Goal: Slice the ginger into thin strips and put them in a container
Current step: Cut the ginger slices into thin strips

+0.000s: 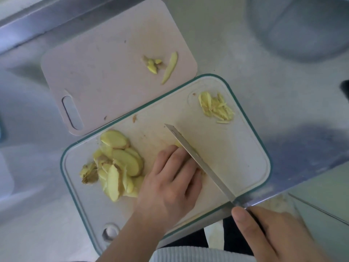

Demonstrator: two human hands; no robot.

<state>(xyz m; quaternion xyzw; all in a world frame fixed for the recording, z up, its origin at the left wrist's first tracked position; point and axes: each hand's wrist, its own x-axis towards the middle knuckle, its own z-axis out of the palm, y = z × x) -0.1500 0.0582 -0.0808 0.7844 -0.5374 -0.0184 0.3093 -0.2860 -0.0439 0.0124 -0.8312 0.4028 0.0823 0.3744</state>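
A white cutting board (pixel 236 157) with a teal rim lies in front of me. On its left sits a pile of pale yellow ginger slices (pixel 120 163). A small heap of thin ginger strips (pixel 217 108) lies at its far right corner. My left hand (pixel 170 182) presses down with curled fingers on a ginger piece (pixel 178 143), which is mostly hidden under the fingers. My right hand (pixel 273 235) grips the handle of a knife (pixel 198 159). The blade rests against my left knuckles, its tip pointing away from me.
A pink cutting board (pixel 98 69) lies behind, partly under the white one, with a few ginger scraps (pixel 162 67) on it. A metal bowl (pixel 302 25) stands at the far right on the steel counter (pixel 264 76). The counter's front edge runs close on my right.
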